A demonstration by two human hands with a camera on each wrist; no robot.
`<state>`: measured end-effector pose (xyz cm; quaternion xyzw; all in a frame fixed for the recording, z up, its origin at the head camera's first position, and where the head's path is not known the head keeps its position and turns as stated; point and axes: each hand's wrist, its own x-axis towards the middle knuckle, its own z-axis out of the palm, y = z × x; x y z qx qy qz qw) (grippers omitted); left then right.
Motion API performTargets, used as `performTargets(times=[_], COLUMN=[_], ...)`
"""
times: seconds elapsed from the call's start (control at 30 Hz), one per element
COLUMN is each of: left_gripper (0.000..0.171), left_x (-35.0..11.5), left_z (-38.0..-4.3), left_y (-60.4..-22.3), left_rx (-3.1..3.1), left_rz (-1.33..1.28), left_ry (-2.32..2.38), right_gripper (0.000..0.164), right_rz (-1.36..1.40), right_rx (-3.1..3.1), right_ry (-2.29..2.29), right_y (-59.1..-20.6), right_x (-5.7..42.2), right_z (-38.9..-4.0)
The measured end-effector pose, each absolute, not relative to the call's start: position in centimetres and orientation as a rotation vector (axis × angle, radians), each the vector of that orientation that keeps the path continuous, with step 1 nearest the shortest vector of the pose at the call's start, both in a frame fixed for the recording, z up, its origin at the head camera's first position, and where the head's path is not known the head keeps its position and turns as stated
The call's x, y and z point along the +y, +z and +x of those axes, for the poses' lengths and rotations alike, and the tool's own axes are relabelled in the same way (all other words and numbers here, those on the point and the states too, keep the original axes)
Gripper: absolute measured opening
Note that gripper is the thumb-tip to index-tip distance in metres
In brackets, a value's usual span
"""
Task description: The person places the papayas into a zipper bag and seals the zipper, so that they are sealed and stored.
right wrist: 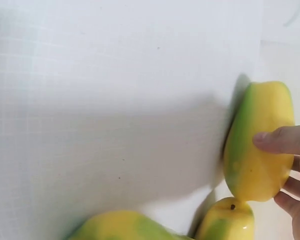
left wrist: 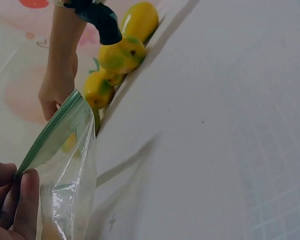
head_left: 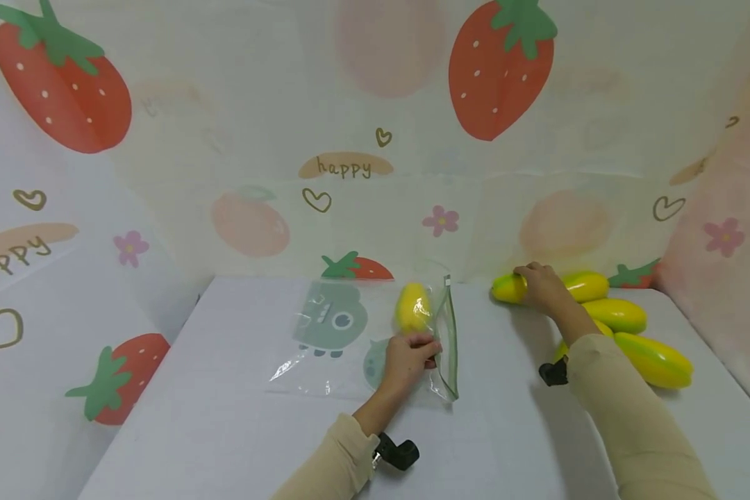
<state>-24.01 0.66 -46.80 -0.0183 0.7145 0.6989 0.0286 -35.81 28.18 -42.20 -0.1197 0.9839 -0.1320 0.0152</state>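
My left hand [head_left: 406,361] pinches the rim of a clear zip bag [head_left: 350,378] near its green-edged mouth, which gapes toward the right. In the left wrist view, thumb and fingers nip the bag's green zip strip [left wrist: 50,131]. Inside the bag lies one yellow fruit [head_left: 414,307]. At the table's far edge my right hand [head_left: 545,288] grips a yellow-green papaya [head_left: 506,288], its thumb across the near side and fingers behind. The right wrist view has this papaya [right wrist: 262,145] with its end right by another one [right wrist: 227,220].
Several more papayas [head_left: 653,360] lie grouped at the right of the white table [head_left: 225,444], under and beside my right forearm. A strawberry-printed cloth [head_left: 362,222] hangs behind and at both sides. Black camera mounts [head_left: 400,453] sit at both wrists.
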Motion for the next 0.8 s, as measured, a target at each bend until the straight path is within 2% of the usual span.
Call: performTargets(times=[0.47,0.73,0.8], left_gripper=[0.020,0.019,0.019], left_x=[0.7,0.5,0.6], left_z=[-24.1,-22.6,-22.8], left_y=[-46.5,-44.2,-44.8], left_rx=[2.219,2.219,2.216], left_rz=[-0.062,-0.037,-0.045], left_ry=[2.146,2.140,2.148], right_gripper=[0.053,0.059,0.061], right_rz=[-0.440,-0.361,-0.327], right_rx=[3.148,3.138,3.116], right_ry=[-0.249,-0.265,-0.312], right_y=[-42.4,-42.7,-42.8], right_x=[28.0,28.2,28.2], right_z=[-35.8,-35.3,-35.2])
